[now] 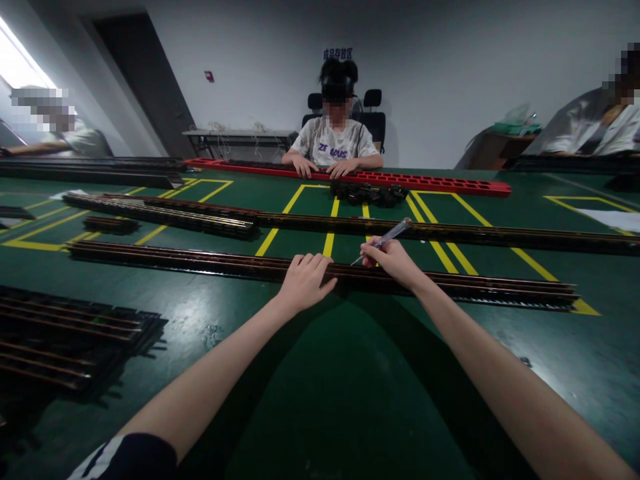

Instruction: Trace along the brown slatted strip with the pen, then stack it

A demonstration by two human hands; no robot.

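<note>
A long dark rail strip (200, 261) lies across the green table in front of me. My left hand (305, 280) rests on top of the strip, fingers curled over its far edge, pressing it down. Just to the right, my right hand (393, 261) pinches a clear-handled screwdriver (387, 237), its tip pointing down-left at the strip between my two hands.
More long dark strips (450, 232) lie farther back, and a stack of them (65, 337) sits at my near left. A red perforated rail (425, 180) and small black parts (367, 193) lie before a person seated opposite. Other people sit at far left and far right. Yellow lines mark the table.
</note>
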